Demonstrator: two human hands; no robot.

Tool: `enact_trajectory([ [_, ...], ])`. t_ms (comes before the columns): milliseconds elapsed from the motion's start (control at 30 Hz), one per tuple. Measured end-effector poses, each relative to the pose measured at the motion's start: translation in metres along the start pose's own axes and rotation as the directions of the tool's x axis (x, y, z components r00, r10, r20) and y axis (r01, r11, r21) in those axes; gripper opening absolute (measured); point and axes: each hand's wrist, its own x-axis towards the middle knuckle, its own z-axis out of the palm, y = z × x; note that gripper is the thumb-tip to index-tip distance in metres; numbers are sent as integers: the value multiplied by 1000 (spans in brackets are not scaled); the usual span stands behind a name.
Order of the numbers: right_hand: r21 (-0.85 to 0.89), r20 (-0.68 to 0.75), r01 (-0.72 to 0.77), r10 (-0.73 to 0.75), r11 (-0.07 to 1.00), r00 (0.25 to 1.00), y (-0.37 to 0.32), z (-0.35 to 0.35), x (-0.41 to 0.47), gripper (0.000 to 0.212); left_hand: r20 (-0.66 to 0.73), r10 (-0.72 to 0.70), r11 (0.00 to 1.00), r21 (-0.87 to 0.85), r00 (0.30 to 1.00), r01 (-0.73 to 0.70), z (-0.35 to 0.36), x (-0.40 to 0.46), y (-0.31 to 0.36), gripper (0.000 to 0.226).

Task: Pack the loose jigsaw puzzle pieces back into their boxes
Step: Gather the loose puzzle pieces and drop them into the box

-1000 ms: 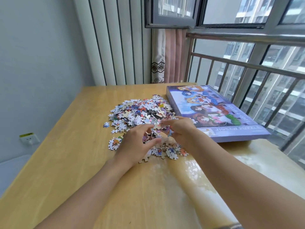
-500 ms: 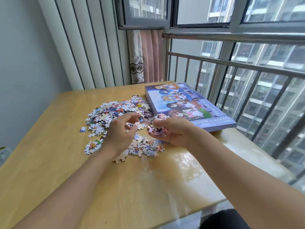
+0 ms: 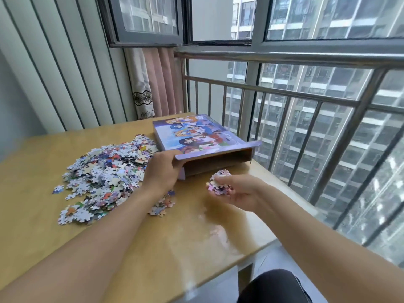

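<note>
Head | left hand (image 3: 162, 171) fingers grasp box lid (image 3: 196, 138) | right hand (image 3: 238, 191) fingers clutch puzzle pieces (image 3: 219, 182)

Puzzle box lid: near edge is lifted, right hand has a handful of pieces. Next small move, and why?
Probably carry the right hand forward and drop its handful of pieces into the gap. The left hand grips the lid by its near corner and tilts it up, the brown box interior shows beneath, and the handful sits just in front of that opening.
</note>
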Motion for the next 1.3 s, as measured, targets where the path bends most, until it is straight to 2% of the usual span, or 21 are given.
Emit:
enact_trajectory([
  [67, 80, -11, 6, -5, 997, 1000, -14, 4, 7, 19, -85, -62, 997, -60, 994, 57, -7, 10, 11, 25],
  [167, 236, -9, 1, 1, 972, 1000, -45, 20, 16, 4, -80, -85, 994, -73, 993, 79, -21, 30, 22, 34],
  [233, 292, -8, 0, 2, 956, 1000, -63, 30, 21, 10, -79, -84, 993, -86, 993, 78, -30, 40, 28, 36],
  [400, 279, -63, 57, -41, 959, 997, -93, 57, 31, 25, -41, -112, 980, -170, 993, 104, -45, 55, 32, 25],
  [467, 375, -78, 103, -80, 921, 994, -101, 66, 32, 33, -36, -128, 973, -200, 991, 118, -50, 58, 37, 23],
  [533, 500, 4, 103, -121, 860, 993, -104, 73, 32, 38, -49, -139, 959, -257, 989, 122, -56, 60, 43, 19],
  [600, 537, 81, 97, -166, 838, 983, -106, 73, 37, 45, -45, -153, 947, -293, 987, 133, -59, 62, 46, 18],
  [667, 401, 63, 159, -200, 902, 978, -108, 73, 44, 46, -43, -175, 940, -303, 984, 154, -62, 64, 46, 17],
  [733, 100, -24, 262, -261, 960, 965, -110, 69, 48, 37, -50, -177, 938, -311, 983, 153, -64, 65, 45, 18],
  [767, -92, -47, 314, -319, 945, 946, -110, 64, 48, 32, -54, -168, 939, -314, 984, 143, -65, 66, 45, 18],
  [800, -311, -24, 367, -394, 876, 919, -108, 57, 46, 25, -57, -159, 940, -314, 986, 134, -66, 65, 46, 18],
  [833, -534, 50, 417, -464, 736, 884, -105, 50, 42, 21, -58, -152, 941, -313, 987, 126, -67, 65, 46, 19],
  [900, -847, 273, 464, -536, 260, 799, -99, 39, 34, 31, -59, -148, 940, -319, 987, 122, -67, 65, 44, 19],
  [967, -902, 426, 385, -541, -196, 725, -92, 34, 35, 40, -62, -150, 939, -322, 987, 122, -66, 63, 44, 19],
  [1033, -858, 494, 242, -602, -452, 627, -87, 33, 39, 32, -65, -157, 932, -340, 985, 126, -64, 62, 45, 18],
  [1100, -819, 550, 158, -677, -551, 490, -88, 35, 42, 26, -83, -162, 909, -400, 983, 116, -66, 64, 47, 15],
  [1167, -795, 604, 209, -708, -570, 365, -95, 38, 38, 21, -132, -161, 887, -455, 978, 85, -73, 69, 48, 15],
  [1200, -791, 610, 225, -717, -568, 337, -99, 40, 35, 19, -151, -160, 884, -462, 976, 74, -76, 72, 48, 17],
  [1300, -796, 604, 224, -717, -562, 349, -109, 47, 30, 17, -187, -163, 875, -482, 969, 54, -81, 77, 46, 22],
])
